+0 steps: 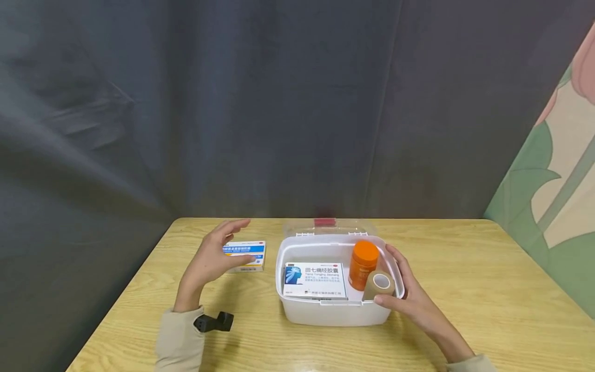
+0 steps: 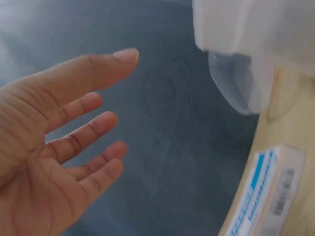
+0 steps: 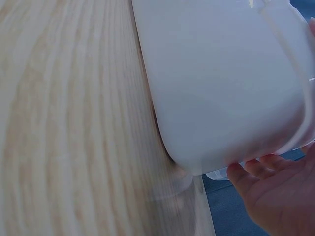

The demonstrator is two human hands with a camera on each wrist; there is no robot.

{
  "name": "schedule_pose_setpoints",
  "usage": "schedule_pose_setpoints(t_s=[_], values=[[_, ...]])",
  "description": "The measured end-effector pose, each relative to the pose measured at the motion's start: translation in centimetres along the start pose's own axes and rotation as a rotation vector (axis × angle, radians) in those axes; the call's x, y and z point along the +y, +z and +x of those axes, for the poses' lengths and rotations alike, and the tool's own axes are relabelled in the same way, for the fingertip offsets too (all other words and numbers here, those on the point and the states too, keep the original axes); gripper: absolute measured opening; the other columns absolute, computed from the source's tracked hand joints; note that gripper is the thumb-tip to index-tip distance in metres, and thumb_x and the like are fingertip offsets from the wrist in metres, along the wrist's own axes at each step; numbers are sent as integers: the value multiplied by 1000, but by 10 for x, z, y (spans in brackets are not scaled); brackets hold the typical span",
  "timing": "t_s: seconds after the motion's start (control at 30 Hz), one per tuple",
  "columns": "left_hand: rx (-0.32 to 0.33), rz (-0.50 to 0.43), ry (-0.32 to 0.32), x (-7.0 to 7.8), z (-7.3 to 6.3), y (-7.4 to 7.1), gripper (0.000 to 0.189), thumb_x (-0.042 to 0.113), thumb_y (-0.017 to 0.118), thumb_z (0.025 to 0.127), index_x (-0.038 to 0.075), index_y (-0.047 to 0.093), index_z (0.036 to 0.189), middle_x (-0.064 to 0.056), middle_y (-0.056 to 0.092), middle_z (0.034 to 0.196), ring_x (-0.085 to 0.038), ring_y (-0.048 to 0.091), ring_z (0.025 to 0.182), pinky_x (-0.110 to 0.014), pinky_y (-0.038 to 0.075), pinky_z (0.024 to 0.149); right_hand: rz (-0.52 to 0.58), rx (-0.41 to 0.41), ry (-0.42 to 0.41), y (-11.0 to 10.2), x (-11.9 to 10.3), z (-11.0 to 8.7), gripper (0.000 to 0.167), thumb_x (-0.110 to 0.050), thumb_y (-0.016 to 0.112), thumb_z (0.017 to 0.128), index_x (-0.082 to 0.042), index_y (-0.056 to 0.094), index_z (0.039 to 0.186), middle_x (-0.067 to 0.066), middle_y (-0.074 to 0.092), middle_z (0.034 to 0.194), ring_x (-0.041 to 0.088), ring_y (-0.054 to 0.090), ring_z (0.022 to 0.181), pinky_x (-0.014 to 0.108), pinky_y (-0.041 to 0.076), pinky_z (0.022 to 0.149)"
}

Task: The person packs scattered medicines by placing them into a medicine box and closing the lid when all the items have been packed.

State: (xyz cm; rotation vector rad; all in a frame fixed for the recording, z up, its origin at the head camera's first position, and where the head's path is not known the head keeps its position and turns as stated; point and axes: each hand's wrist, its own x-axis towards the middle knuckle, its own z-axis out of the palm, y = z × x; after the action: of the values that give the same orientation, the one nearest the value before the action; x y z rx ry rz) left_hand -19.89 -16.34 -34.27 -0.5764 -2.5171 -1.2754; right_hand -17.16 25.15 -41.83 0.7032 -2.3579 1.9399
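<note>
A white plastic storage box (image 1: 334, 313) stands with its top open. Inside lie a medicine carton (image 1: 316, 280) with a blue head picture, an orange bottle (image 1: 361, 271) and a tan bandage roll (image 1: 373, 293) at the front right corner. My right hand (image 1: 411, 297) holds the box's right end, thumb at the rim beside the roll. In the right wrist view its fingertips (image 3: 239, 173) meet the outer wall. To the left, my left hand (image 1: 214, 256) is raised, thumb and fingers spread apart with nothing between them. It overlaps a blue-and-white medicine carton (image 1: 253, 261) lying on the table.
Behind the box its clear lid (image 1: 350, 226) with a red latch (image 1: 324, 222) is folded back. A wooden table (image 1: 465, 274) carries everything. A dark curtain (image 1: 288, 103) hangs behind it, and a flower-patterned panel (image 1: 558, 206) stands at the right.
</note>
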Motion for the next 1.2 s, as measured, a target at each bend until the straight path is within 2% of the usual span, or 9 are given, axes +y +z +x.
schedule_pose_setpoints(t_s=[0.13,0.2,0.27,0.37,0.4,0.6,0.87,1.0,1.2], values=[[12,23,-32,-11,-3,-7,76,6,87,71,4,52,138,-16,53,134,-38,46,123,-51,38,104,-5,6,-5,1,0,0,99,2,71,81,-18,9,156,24,12,155,46,17,136,72,21,98],[15,23,-47,-17,-5,-12,76,6,86,72,4,51,139,-16,51,135,-38,45,124,-52,37,104,-18,7,-2,2,0,0,99,1,71,81,-18,9,156,23,14,155,45,19,135,61,30,101],[18,20,-68,-22,-7,-16,76,6,85,73,4,49,140,-17,50,136,-38,44,124,-52,36,105,-26,7,-1,2,1,0,99,1,71,81,-18,10,156,23,16,154,44,21,134,44,36,101],[24,14,-93,-29,-8,-22,75,7,84,75,4,47,141,-18,48,138,-38,43,125,-52,35,106,-30,7,5,1,1,1,98,1,71,81,-19,10,156,22,18,153,39,27,132,22,39,93],[27,12,-100,-31,-8,-23,75,7,84,75,4,47,141,-18,48,139,-38,43,125,-53,35,106,-27,8,4,1,1,1,98,1,71,81,-19,10,156,22,18,153,36,29,132,20,39,92],[54,-3,-144,-40,-8,-23,78,9,83,77,4,43,144,-19,44,141,-39,43,124,-55,34,105,-35,2,-9,-1,1,1,98,1,71,82,-20,10,156,20,15,154,22,32,131,18,38,91],[50,-7,-226,-53,-7,-20,92,15,84,76,8,31,151,-22,33,148,-44,35,129,-61,33,102,-32,-8,-21,-2,3,3,99,3,70,82,-20,9,156,20,13,155,29,28,133,17,36,92],[21,-9,-269,-63,-5,-19,96,16,86,74,9,29,152,-21,32,149,-46,34,129,-63,34,100,-28,-9,-16,-2,3,1,98,3,69,82,-21,9,156,20,15,154,27,31,131,18,39,91],[-52,-10,-293,-80,-1,-15,100,17,88,72,6,29,151,-24,32,149,-48,33,128,-62,33,100,-17,-7,-16,0,1,-1,97,3,69,83,-20,10,156,22,19,152,18,39,125,20,42,89]])
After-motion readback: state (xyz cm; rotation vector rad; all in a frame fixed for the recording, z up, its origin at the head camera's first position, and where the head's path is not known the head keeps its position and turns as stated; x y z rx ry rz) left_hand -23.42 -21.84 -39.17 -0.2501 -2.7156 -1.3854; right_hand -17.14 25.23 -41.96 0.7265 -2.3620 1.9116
